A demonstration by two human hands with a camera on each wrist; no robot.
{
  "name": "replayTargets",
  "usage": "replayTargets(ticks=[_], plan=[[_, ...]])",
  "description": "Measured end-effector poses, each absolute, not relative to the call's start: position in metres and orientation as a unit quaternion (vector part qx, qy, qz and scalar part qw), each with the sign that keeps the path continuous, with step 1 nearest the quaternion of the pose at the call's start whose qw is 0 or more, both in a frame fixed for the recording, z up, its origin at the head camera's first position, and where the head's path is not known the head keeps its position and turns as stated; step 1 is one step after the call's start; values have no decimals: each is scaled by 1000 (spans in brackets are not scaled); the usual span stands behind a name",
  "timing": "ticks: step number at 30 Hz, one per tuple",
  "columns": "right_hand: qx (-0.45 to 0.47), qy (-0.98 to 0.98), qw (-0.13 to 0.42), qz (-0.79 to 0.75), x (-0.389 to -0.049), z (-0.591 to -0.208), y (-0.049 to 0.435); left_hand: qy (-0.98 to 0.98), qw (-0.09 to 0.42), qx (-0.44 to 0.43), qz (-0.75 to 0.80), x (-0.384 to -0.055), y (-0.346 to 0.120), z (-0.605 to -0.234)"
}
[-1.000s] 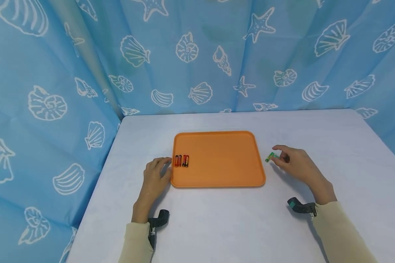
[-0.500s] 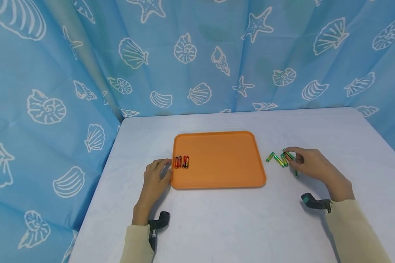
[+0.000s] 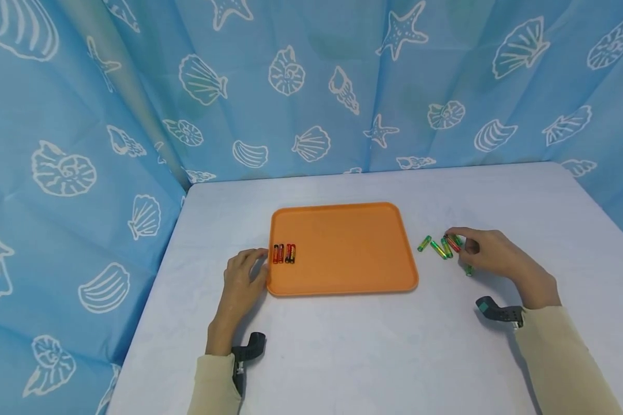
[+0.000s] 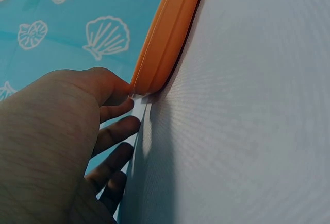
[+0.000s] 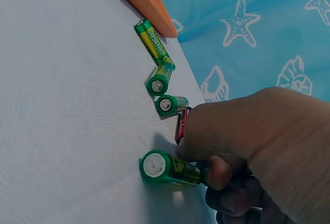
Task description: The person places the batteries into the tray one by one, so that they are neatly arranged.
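Note:
At the left rim of the orange tray (image 3: 348, 253), my left hand (image 3: 241, 291) has its thumb and index fingertips touching the edge. The left wrist view shows the thumb tip at the tray's corner (image 4: 162, 44), other fingers loosely bent. Several red-and-black batteries (image 3: 289, 253) stand in a row inside the tray's left end. Right of the tray, my right hand (image 3: 490, 253) pinches a red battery (image 3: 453, 244) between thumb and index finger, low among green batteries (image 3: 438, 249). In the right wrist view the thumb mostly hides this red battery (image 5: 181, 125); a green battery (image 5: 167, 167) lies close below.
One green battery (image 3: 424, 243) lies nearest the tray's right rim. The white-covered table (image 3: 363, 351) meets a blue shell-print curtain (image 3: 311, 86) at the back and left. Each wrist carries a black camera mount (image 3: 498, 311).
My right hand has moved right, away from a green battery it held beside the tray, which now lies on the table. It has come to the red battery. The left hand stays at the rim.

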State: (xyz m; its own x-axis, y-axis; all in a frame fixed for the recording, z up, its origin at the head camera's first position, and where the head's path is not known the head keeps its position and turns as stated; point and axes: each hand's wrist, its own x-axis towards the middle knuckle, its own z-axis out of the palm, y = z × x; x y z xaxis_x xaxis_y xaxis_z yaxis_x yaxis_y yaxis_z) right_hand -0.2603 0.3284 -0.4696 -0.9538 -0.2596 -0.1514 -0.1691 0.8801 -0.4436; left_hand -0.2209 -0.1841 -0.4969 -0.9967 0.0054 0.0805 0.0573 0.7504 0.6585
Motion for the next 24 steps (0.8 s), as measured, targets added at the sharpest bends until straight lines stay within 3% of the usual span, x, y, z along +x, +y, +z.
replayTargets(ticks=[14, 24], plan=[[-144, 959, 85, -227, -260, -470, 329, -937, 38, -10, -347, -222, -184, -497], [-108, 965, 72, -227, -257, -462, 324, -935, 41, -12, -351, -223, -184, -499]])
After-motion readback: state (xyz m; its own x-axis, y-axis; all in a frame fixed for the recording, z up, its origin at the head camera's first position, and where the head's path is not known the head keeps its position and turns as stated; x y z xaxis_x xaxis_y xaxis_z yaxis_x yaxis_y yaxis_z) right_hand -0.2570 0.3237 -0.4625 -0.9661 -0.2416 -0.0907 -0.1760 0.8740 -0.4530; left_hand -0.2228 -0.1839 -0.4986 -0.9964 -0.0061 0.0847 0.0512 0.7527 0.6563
